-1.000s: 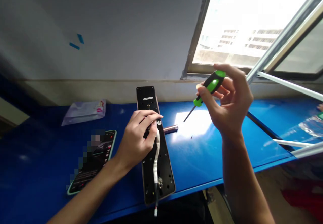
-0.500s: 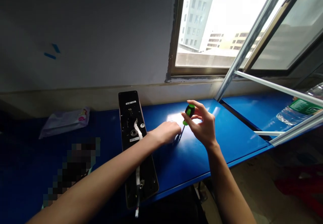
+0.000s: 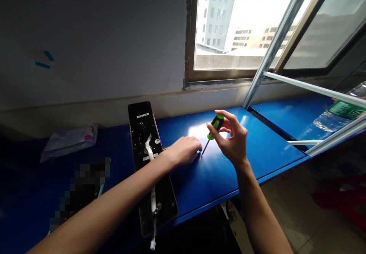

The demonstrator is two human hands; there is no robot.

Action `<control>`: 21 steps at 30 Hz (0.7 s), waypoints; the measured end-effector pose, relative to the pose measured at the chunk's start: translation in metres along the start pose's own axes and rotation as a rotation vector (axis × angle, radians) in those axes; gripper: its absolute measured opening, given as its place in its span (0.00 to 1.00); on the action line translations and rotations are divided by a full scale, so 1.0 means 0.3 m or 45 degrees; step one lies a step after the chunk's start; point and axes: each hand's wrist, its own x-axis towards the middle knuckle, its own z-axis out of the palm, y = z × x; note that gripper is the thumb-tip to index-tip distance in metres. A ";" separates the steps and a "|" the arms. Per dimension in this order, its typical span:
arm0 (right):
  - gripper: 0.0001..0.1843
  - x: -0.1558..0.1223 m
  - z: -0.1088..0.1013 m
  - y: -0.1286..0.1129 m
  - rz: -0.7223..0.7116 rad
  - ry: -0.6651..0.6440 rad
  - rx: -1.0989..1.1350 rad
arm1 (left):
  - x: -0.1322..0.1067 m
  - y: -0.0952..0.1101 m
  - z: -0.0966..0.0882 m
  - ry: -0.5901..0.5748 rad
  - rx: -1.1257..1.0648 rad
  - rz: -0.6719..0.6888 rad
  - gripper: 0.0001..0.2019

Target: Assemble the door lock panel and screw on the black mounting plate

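Observation:
My right hand (image 3: 233,141) grips a green-and-black screwdriver (image 3: 213,130), its tip pointing down at the blue table (image 3: 257,151). My left hand (image 3: 184,150) rests on the table just left of the tip, fingers curled down over something I cannot make out. A long black panel (image 3: 145,147) with a white cable (image 3: 148,147) lies lengthwise under my left forearm, its near end over the table edge.
A plastic packet (image 3: 68,139) lies at the far left. A blurred-out phone (image 3: 82,185) sits left of the panel. An open window frame (image 3: 286,25) and metal bars (image 3: 314,94) stand at the right, with a water bottle (image 3: 340,116) behind them.
My left hand left the black panel and moved right onto the table. My right hand lowered the screwdriver until its tip came down beside the left fingers. The view shifted left.

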 end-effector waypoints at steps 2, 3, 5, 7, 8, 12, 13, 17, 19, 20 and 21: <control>0.20 0.005 -0.011 -0.012 -0.030 0.001 -0.007 | 0.000 0.001 -0.004 0.028 -0.045 0.000 0.09; 0.20 0.008 -0.017 -0.019 -0.051 0.005 -0.006 | 0.000 0.002 -0.007 0.040 -0.066 -0.002 0.10; 0.21 0.011 -0.028 -0.034 -0.096 0.015 0.004 | 0.000 0.004 -0.013 0.059 -0.099 -0.006 0.09; 0.24 0.013 -0.037 -0.052 -0.121 0.027 0.029 | -0.006 0.010 -0.023 0.072 -0.120 -0.015 0.06; 0.26 0.014 -0.041 -0.062 -0.129 0.030 0.047 | -0.013 0.014 -0.030 0.079 -0.125 -0.019 0.06; 0.29 0.025 -0.046 -0.106 -0.214 0.070 0.156 | -0.074 0.042 -0.073 0.117 -0.111 -0.035 0.06; 0.30 0.031 -0.045 -0.118 -0.241 0.093 0.186 | -0.096 0.049 -0.085 0.123 -0.101 -0.041 0.06; 0.31 0.057 -0.029 -0.176 -0.343 0.173 0.332 | -0.194 0.067 -0.123 0.189 0.005 -0.016 0.06; 0.29 0.067 -0.018 -0.208 -0.357 0.161 0.343 | -0.246 0.063 -0.130 0.242 0.018 0.005 0.07; 0.28 0.070 -0.011 -0.225 -0.351 0.155 0.336 | -0.272 0.058 -0.130 0.270 -0.018 0.011 0.07; 0.27 0.073 -0.004 -0.242 -0.351 0.152 0.336 | -0.299 0.051 -0.128 0.305 -0.078 0.015 0.07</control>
